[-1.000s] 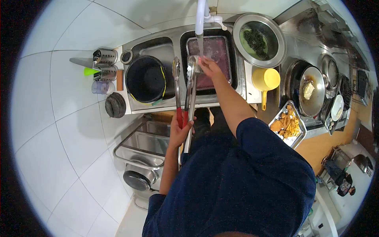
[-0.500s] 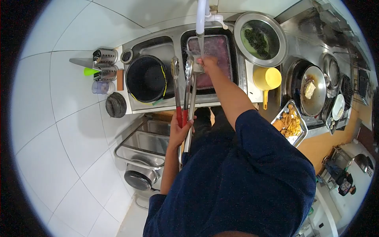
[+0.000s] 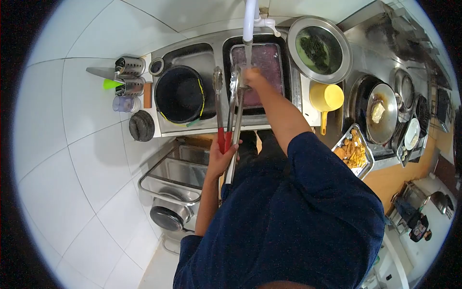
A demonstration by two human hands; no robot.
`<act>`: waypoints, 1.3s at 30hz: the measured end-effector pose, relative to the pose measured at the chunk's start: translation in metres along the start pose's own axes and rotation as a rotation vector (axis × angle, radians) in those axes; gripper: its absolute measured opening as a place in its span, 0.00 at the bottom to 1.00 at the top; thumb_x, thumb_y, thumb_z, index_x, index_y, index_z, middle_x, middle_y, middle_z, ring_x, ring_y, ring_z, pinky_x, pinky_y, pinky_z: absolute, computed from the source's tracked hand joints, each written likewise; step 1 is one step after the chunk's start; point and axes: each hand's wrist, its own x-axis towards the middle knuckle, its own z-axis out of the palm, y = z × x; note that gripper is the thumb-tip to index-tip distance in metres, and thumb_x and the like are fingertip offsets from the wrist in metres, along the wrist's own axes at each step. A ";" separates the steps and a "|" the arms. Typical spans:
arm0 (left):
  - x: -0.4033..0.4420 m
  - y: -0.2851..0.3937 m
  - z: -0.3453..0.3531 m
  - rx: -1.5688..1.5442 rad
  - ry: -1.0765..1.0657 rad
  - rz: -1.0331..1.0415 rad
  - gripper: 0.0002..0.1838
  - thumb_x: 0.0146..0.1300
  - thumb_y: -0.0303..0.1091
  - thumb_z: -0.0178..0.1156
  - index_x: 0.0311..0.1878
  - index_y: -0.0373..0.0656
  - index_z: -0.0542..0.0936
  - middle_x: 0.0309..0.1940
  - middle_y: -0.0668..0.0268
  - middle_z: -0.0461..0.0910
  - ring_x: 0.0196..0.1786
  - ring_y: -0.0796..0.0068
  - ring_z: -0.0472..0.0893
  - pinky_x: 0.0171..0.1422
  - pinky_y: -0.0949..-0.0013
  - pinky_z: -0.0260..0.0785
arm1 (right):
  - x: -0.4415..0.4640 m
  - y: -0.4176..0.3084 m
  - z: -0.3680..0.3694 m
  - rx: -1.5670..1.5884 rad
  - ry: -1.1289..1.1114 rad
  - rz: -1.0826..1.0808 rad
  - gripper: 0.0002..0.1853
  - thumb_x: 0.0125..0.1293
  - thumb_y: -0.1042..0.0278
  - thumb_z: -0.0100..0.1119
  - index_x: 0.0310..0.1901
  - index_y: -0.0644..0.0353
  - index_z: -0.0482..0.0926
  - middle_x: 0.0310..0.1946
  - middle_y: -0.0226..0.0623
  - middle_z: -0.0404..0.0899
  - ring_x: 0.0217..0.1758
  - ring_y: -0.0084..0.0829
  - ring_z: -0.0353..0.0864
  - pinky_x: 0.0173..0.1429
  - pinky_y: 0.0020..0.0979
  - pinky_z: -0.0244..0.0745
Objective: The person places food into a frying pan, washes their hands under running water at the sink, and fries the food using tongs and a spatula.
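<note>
A black bucket (image 3: 179,96) is sitting at the sink (image 3: 192,54), the left hand (image 3: 222,157) is clamping around red-handled tongs (image 3: 219,107) whose heads are extending over the sink, and the right hand (image 3: 252,77), its blurred grip impossible to tell, is hanging beneath the running tap (image 3: 249,24)

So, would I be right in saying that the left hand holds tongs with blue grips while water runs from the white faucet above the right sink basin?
Not quite: the grips on the tongs are red, not blue, as the head view shows. The left hand does hold them, and water runs from the white faucet above the right sink basin.
</note>
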 end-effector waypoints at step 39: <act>0.004 0.007 0.007 -0.016 -0.004 0.090 0.26 0.66 0.22 0.60 0.64 0.41 0.62 0.44 0.54 0.83 0.27 0.74 0.81 0.29 0.71 0.75 | -0.075 -0.170 0.036 0.389 -0.241 0.080 0.04 0.68 0.79 0.58 0.38 0.71 0.80 0.34 0.47 0.83 0.33 0.29 0.84 0.33 0.22 0.79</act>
